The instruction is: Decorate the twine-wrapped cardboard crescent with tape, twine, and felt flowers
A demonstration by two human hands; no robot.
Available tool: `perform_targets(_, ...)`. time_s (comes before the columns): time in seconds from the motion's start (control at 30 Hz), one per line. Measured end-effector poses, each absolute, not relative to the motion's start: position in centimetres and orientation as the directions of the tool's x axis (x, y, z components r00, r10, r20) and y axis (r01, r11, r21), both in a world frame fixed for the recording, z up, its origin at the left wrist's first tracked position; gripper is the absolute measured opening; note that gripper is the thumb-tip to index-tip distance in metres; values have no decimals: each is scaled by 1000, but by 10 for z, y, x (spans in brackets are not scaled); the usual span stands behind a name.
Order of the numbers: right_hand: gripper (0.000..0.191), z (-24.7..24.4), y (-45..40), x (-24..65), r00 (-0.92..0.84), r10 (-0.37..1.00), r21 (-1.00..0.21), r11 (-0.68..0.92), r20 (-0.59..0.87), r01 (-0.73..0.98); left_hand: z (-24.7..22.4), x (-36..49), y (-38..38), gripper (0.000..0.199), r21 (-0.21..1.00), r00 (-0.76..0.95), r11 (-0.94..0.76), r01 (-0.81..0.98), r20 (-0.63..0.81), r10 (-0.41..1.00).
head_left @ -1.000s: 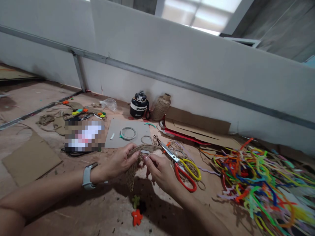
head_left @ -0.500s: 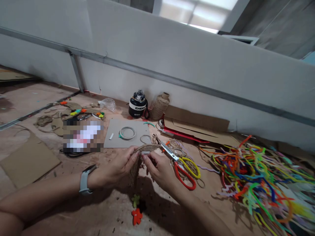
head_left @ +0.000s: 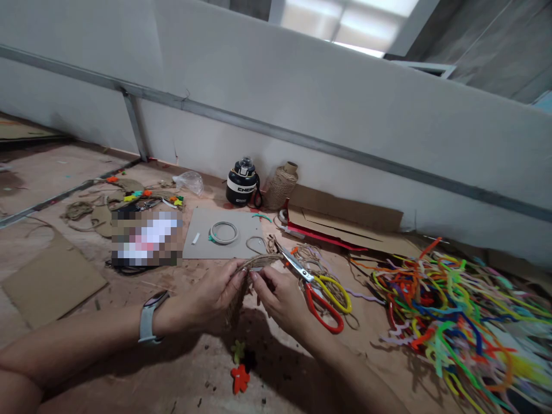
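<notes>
Twine arc, ridged, curved; left hand gripping, right hand close.

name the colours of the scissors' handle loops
One red handle loop, one yellow handle loop; clearest in the head view.

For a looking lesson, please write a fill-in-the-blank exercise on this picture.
1. A watch is on the wrist of the ____ hand, which grips a curved twine strip.
2. The scissors have one red handle and one ____ handle.
3. The twine spool stands to the ____ of the bottle.
Missing words: left; yellow; right.
</notes>
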State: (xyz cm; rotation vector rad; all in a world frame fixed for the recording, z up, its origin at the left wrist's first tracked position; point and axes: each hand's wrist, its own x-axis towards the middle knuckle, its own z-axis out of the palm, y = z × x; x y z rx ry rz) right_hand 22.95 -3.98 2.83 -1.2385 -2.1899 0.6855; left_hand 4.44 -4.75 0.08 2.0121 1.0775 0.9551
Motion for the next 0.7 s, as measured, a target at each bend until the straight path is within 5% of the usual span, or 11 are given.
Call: perform_targets(0.7, 29, 25, -37, 230, -444, 880, -685, 427, 166, 590, 4, 45, -48, 28, 801, 397, -440, 406, 279, 874)
